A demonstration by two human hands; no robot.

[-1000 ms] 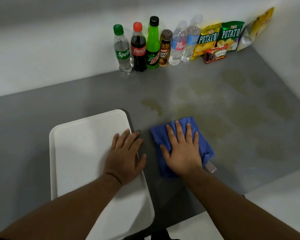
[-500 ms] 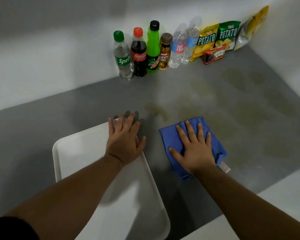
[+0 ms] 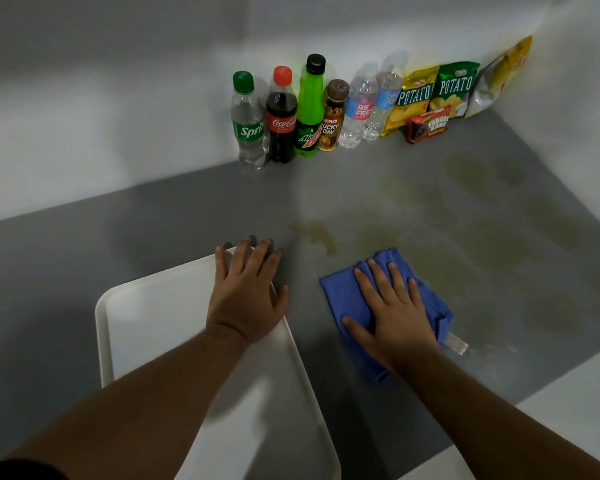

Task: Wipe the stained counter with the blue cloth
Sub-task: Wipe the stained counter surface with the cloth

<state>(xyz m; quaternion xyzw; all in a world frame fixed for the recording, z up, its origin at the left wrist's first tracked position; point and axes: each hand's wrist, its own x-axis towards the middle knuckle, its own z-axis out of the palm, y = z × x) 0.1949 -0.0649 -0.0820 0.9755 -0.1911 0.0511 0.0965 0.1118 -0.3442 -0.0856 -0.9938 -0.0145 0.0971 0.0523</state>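
Step in hand: wiping pass, looks early. Blue cloth (image 3: 338,294) lies bunched flat on the grey worktop (image 3: 187,209), just right of the white tray (image 3: 146,313), with a bare strip between them. Right hand (image 3: 395,317) sits on top of it, grip spread: fingers straight, palm down, pinching nothing. Left hand (image 3: 246,299) rests flat on the tray's far right corner, grip also spread, fingertips overhanging the rim. Reads as a brace.

Targets: brown stain (image 3: 314,232) just beyond the tray's far right corner, not yet under the cloth. Paler stains (image 3: 471,171) spread well right of the tray, out towards the side wall. Most of the mess looks untouched, so progress judged low.

How to do it well:
- Load through the palm, not the fingertips. The cloth has loose folds and a white tag (image 3: 456,342) trailing on the side away from the tray, so a light push will likely roll it up rather than scrub.
- Brown stain first, short overlapping strokes, then work away from the tray.
- Stop strokes short of the bottles (image 3: 281,123) and snack bags (image 3: 454,88) lined up at the wall well beyond the tray. They would tip easily.
- Hold the tray down so a stroke towards it doesn't shove it.
- Refold to a clean face once soiled, or it just smears.
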